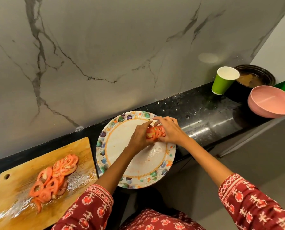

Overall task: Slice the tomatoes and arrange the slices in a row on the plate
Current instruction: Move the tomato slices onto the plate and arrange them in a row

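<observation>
Both hands, left hand (141,137) and right hand (169,130), closed their fingers around a stack of tomato slices (155,132) over the plate (135,165), the stack's long axis running left-right.

Left hand (141,137) and right hand (169,130) cupped together, fingers curled, forearms converging.

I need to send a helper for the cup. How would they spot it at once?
Follow the black counter to its far right end by the marble wall. The green paper cup stands there, white inside, left of the dark pot and behind the pink bowl.
</observation>
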A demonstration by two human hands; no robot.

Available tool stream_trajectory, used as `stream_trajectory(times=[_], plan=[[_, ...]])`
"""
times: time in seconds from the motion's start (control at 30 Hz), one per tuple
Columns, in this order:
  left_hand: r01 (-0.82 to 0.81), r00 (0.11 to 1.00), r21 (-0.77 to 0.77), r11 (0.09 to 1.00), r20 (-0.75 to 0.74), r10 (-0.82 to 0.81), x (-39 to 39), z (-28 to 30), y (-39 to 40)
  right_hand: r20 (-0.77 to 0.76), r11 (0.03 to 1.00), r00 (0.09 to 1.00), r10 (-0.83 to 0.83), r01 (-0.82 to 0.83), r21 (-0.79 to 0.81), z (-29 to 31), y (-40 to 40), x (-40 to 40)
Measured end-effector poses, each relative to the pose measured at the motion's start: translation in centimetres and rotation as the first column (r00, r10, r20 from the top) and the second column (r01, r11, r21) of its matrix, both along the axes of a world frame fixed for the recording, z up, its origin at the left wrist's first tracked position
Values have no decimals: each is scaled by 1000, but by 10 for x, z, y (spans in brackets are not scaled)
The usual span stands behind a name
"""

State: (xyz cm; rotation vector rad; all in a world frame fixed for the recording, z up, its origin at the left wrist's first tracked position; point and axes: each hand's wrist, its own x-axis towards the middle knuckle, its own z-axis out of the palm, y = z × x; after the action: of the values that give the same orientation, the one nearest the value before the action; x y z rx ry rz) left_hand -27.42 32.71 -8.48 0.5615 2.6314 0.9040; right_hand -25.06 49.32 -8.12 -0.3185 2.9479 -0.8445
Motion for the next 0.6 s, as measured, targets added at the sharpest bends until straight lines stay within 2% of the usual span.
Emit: stream_trajectory(times=[0.2, 0.4, 0.6], plan=[[8, 1000, 8, 1000, -6, -8, 0, -2, -3, 90, 999, 996, 27, -30, 29, 0, -1, 3], [-63, 997, -30, 998, -35, 62, 4, 1, -3, 67, 999, 997, 47, -46, -23, -5, -7, 1], [-38, 999, -83, 996, -2, 38, 4, 2, -3, 16, 998, 999, 32, -31, -51, -10, -5, 2]])
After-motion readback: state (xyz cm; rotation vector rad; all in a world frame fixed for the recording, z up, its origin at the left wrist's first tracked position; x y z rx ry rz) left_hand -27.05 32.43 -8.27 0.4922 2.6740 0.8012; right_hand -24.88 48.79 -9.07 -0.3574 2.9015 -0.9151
